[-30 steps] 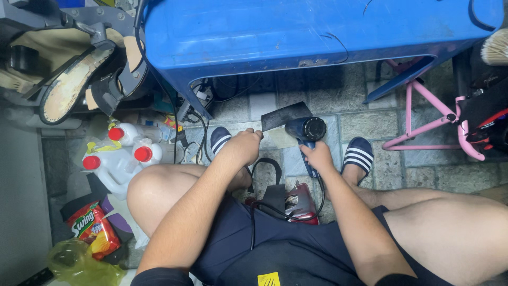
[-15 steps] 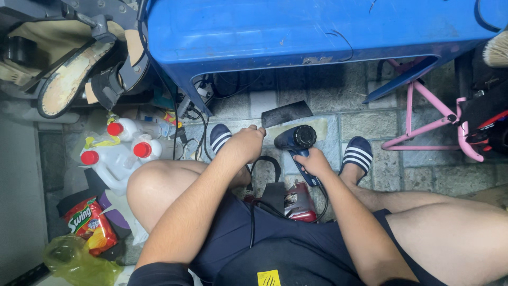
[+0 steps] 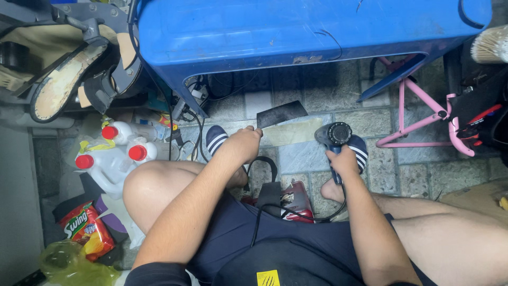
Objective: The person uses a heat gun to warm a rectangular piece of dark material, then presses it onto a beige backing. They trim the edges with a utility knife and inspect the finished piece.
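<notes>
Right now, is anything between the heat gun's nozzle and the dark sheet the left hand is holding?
Nothing visible. The left hand holds the dark sheet by its near corner; the right hand grips the heat gun just to its right. Only open air over the floor tiles shows between them.

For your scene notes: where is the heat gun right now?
In the head view, the heat gun is right of centre, gripped by the right hand, beside the dark sheet.
</notes>
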